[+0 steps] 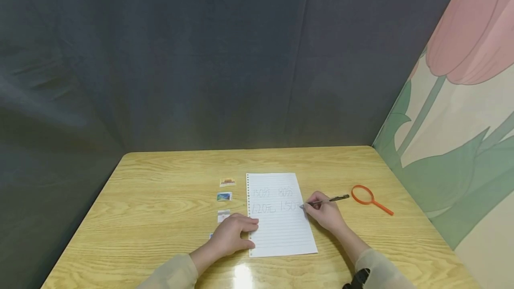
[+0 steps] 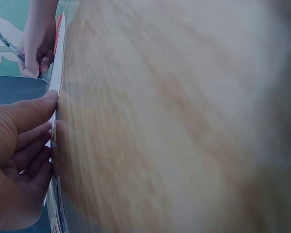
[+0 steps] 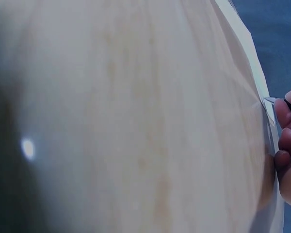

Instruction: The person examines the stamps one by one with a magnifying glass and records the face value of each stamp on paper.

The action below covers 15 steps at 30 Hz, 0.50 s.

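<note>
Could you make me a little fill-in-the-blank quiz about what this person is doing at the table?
1. The right hand holds a ____ with its tip on the lined paper.
2. The left hand rests on the paper's ____ edge.
3. The magnifying glass lying right of the paper has a rim coloured ____.
4. The small stamps lie in a column to the ____ of the paper.

Missing words: pen; left; orange; left

Open tabletop lies left of the stamps and beyond the sheet; the magnifying glass interrupts the right side. Curtain and painted wall bound the table.
</note>
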Tool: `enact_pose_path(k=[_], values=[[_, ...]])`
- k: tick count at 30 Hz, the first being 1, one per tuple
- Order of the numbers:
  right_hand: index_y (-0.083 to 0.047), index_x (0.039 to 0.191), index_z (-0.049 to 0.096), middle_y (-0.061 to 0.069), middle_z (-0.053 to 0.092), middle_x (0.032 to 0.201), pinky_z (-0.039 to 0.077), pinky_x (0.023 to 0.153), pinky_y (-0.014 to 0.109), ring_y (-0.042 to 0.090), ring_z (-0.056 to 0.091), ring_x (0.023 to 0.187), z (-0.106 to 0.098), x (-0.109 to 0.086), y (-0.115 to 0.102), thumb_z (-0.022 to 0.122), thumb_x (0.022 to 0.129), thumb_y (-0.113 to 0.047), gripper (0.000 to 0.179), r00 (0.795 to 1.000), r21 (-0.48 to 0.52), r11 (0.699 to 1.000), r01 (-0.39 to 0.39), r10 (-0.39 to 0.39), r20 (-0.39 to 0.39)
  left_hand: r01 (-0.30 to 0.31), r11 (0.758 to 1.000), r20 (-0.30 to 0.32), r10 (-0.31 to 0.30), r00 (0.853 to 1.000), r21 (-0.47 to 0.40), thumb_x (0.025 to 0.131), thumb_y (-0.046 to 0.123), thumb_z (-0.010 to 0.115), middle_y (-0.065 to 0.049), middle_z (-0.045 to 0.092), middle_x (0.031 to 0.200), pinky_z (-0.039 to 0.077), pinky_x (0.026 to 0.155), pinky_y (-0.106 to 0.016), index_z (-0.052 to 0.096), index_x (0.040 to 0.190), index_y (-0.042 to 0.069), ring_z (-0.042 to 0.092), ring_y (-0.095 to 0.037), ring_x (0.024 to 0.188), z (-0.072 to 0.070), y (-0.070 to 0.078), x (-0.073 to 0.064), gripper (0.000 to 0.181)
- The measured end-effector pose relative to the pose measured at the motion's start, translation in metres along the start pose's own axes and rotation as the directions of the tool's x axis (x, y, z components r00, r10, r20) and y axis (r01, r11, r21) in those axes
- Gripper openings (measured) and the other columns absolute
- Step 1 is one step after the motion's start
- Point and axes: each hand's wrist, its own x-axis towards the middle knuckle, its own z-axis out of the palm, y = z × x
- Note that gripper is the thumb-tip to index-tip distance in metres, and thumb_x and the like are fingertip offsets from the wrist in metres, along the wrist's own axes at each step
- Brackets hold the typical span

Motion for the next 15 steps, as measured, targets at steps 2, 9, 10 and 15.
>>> enact_pose_path(k=[2, 9, 10, 15], values=[[-0.011, 0.084, 0.063, -0.002, 0.053, 0.069, 0.036, 0.054, 0.022, 0.013, 0.045, 0.062, -0.0003, -0.0011, 0.0008, 0.073, 0.085, -0.006, 0.011, 1.000, 0.012, 1.000, 0.012, -0.012, 0.009, 0.001, 1.000, 0.000, -0.001, 1.000, -0.001, 0.077, 0.019, 0.086, 0.001, 0.065, 0.129, 0.047, 0.102, -0.037, 0.072, 0.120, 0.006, 0.058, -0.023, 0.119, 0.0001, -0.0005, -0.0002, 0.047], [-0.012, 0.083, 0.063, -0.003, 0.053, 0.067, 0.035, 0.051, 0.020, 0.011, 0.044, 0.059, -0.0021, -0.0036, 0.0051, 0.073, 0.084, -0.004, 0.013, 0.999, 0.040, 0.998, 0.045, -0.045, 0.007, 0.000, 1.000, 0.003, 0.000, 1.000, 0.005, 0.076, 0.019, 0.086, 0.001, 0.065, 0.129, 0.047, 0.102, -0.037, 0.072, 0.120, 0.007, 0.058, -0.023, 0.119, -0.0004, -0.0002, -0.0001, 0.048], [-0.012, 0.083, 0.063, -0.003, 0.053, 0.067, 0.035, 0.051, 0.020, 0.010, 0.044, 0.059, -0.0026, -0.0039, 0.0060, 0.073, 0.084, -0.004, 0.013, 0.999, 0.036, 0.998, 0.047, -0.048, 0.005, -0.001, 1.000, 0.004, 0.001, 1.000, 0.005, 0.076, 0.019, 0.086, 0.001, 0.065, 0.129, 0.047, 0.102, -0.037, 0.072, 0.120, 0.007, 0.058, -0.023, 0.119, -0.0004, -0.0001, -0.0001, 0.048], [-0.010, 0.083, 0.063, -0.003, 0.052, 0.067, 0.035, 0.051, 0.020, 0.009, 0.044, 0.059, -0.0053, -0.0043, 0.0088, 0.073, 0.084, -0.003, 0.012, 0.999, 0.034, 0.998, 0.044, -0.043, -0.006, 0.000, 1.000, 0.004, 0.000, 1.000, 0.001, 0.076, 0.019, 0.086, 0.001, 0.065, 0.130, 0.047, 0.102, -0.037, 0.072, 0.120, 0.006, 0.058, -0.023, 0.119, -0.0002, 0.0006, 0.0000, 0.048]])
